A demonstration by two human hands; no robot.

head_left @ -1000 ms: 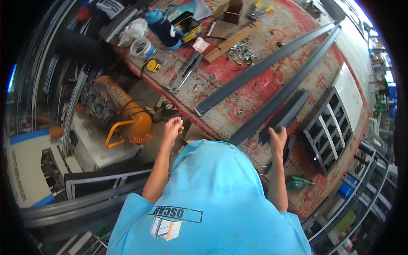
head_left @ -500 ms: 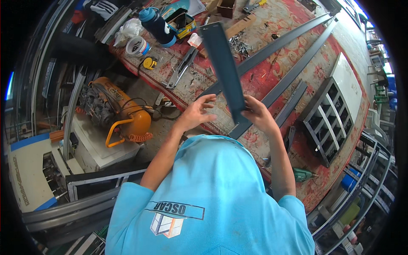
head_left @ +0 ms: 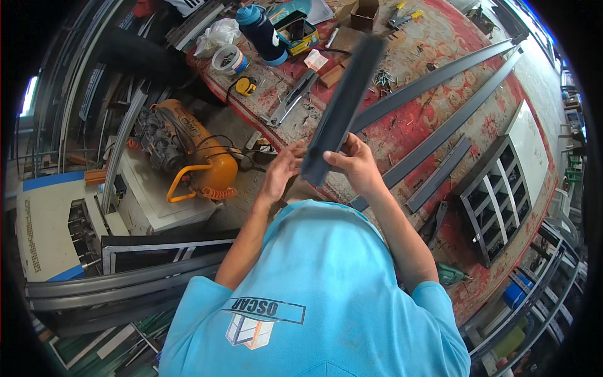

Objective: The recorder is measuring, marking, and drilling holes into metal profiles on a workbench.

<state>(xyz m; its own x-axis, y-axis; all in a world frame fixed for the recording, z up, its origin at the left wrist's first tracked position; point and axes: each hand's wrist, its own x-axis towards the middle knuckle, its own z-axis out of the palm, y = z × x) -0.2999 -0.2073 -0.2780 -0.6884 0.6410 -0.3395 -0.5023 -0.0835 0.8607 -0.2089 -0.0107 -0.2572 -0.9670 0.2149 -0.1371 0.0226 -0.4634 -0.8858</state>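
A dark grey metal profile (head_left: 344, 103), channel-like and blurred by motion, is held up over the bench, tilted with its far end to the right. Its near end is gripped by my right hand (head_left: 357, 164), the thumb lying on the face and the fingers behind. My left hand (head_left: 282, 171) is beside the profile's near left edge, fingers loosely apart and their tips close to it; whether they touch is unclear. On the bench beyond lie a sliding bevel-like metal tool (head_left: 294, 97) and a yellow tape measure (head_left: 245, 86).
Two long grey profiles (head_left: 433, 138) and a shorter one (head_left: 440, 173) lie across the red patterned cloth (head_left: 496, 78). A slatted dark frame (head_left: 496, 195) and green drill (head_left: 451, 274) are at right. A blue bottle (head_left: 262, 38) stands behind; an orange compressor (head_left: 204, 147) is at left.
The profile has swung from leaning left to leaning right and turned to another face. My right hand has shifted left, and my left hand has come close to the profile's near end.
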